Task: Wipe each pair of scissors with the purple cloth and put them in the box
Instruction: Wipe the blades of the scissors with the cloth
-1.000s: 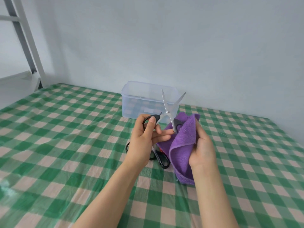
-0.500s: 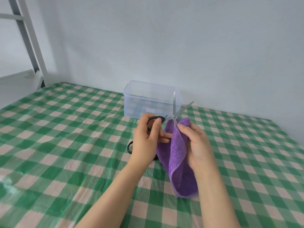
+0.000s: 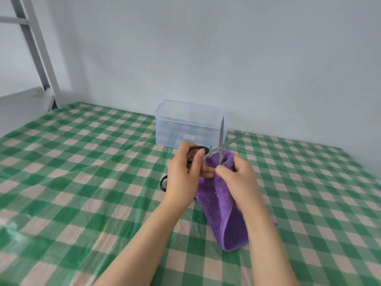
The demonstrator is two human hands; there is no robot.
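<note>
The left hand (image 3: 182, 176) curls round the black handle of a pair of scissors (image 3: 221, 133), whose blades are spread, one toward 12 o'clock, the other toward 2. The right hand (image 3: 240, 180) pinches the purple cloth (image 3: 224, 215) about the blades' base. The clear plastic box (image 3: 175, 131) sits just beyond at 12 o'clock on the green checked tablecloth (image 3: 82, 162). Another black scissor loop (image 3: 162, 183) peeks out at the left hand's 9 o'clock.
</note>
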